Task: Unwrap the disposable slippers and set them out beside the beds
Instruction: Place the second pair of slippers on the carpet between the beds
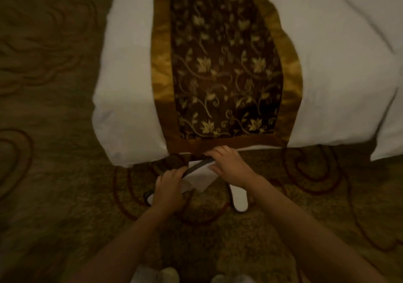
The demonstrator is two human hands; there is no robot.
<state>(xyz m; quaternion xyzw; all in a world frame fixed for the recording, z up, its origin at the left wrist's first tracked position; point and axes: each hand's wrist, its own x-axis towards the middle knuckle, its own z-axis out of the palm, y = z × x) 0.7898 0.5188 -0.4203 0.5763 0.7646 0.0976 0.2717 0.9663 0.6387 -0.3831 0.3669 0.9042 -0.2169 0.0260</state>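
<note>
Carpeted floor (65, 173): both hands (196, 178) grip a slipper (199, 170).

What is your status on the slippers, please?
Left hand, right hand both gripping one slipper. Another slipper on carpet beside the bed. Nothing obstructing.

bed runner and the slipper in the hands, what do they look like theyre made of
Bed runner: looks like woven fabric, brown with gold leaf pattern and a shiny satin-like gold border. Slipper: seemingly thin white cloth or nonwoven with dark edge trim; blur leaves it open. Both hands, left hand and right hand, grip it.
</note>
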